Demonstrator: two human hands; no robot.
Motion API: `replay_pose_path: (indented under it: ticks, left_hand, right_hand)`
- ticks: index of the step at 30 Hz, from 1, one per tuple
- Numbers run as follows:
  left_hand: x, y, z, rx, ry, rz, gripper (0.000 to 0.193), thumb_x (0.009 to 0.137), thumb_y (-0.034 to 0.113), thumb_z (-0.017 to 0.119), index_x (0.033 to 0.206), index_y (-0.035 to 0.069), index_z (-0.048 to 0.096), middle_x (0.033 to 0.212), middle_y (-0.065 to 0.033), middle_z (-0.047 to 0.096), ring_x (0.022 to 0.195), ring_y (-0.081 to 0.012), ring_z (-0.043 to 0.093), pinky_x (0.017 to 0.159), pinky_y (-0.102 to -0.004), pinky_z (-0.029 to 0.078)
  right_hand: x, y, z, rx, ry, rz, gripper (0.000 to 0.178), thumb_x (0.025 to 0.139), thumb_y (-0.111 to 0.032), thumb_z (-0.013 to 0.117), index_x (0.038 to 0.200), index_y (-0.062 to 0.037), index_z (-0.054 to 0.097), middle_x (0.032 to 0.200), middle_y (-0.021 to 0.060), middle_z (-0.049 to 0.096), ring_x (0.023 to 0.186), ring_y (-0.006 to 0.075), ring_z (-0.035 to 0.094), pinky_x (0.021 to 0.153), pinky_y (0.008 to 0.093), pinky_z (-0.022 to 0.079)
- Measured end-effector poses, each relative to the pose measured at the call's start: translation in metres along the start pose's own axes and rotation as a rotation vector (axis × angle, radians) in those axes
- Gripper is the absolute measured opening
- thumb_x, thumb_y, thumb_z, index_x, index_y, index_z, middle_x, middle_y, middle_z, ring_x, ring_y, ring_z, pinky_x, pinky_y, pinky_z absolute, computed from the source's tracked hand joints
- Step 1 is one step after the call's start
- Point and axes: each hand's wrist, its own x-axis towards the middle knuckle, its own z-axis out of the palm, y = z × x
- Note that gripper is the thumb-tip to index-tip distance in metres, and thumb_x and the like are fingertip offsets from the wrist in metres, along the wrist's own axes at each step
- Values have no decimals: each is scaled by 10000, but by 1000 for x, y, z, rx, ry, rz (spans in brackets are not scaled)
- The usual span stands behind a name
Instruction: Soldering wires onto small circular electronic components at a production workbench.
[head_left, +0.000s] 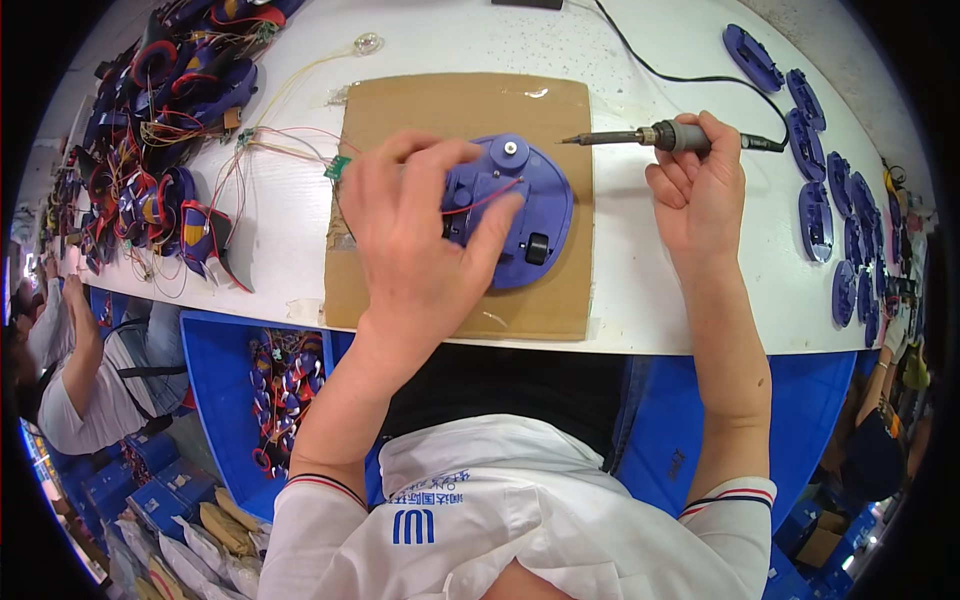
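Observation:
My right hand [700, 190] is closed around the grey handle of a soldering iron [612, 137]. Its thin tip points left, just off the upper right of a purple plastic toy base [550, 195]. That base lies on a cardboard sheet [480, 105] and has a small black wheel [537, 248] and a round knob with a screw [510, 148]. My left hand [415, 220] is over the base's left side, thumb and fingers apart. A red wire [485, 200] runs between thumb and fingers. Beside its knuckles sits a small green circuit board [338, 167] with thin wires. The hand hides the base's left part.
Wired red, blue and yellow toy parts [165, 190] are heaped at left. Several purple casings [815, 220] line the right side. The iron's black cord [690, 78] crosses the white table [450, 40]. Blue bins [215, 370] stand below its edge; people sit on both sides.

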Motion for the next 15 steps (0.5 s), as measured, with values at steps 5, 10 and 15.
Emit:
replay_pose_path:
  ticks: [5,10,15]
  left_hand:
    - [0,11,-11,78,-98,18,658,577,229,767,1145,44,492,1104,-150,475,1000,-249,445,888,-359,312]
    - [1,10,-7,219,-288,-12,874,536,320,779,1277,35,411,1170,-169,487,1022,-272,482,934,-399,315]
    - [12,-7,-37,-201,-204,-237,529,740,243,627,1180,-25,509,1115,-162,565,961,-250,533,887,-343,375]
  right_hand:
    - [2,-5,3,26,34,-17,190,870,-211,526,855,-24,553,602,34,495,422,41,202,359,173,173]
    - [7,-3,5,133,63,45,163,865,-208,559,884,-47,552,641,66,545,396,36,184,328,168,155]
    - [8,-11,-9,153,-7,52,142,875,-184,541,906,-46,541,675,49,536,431,29,195,352,165,161]
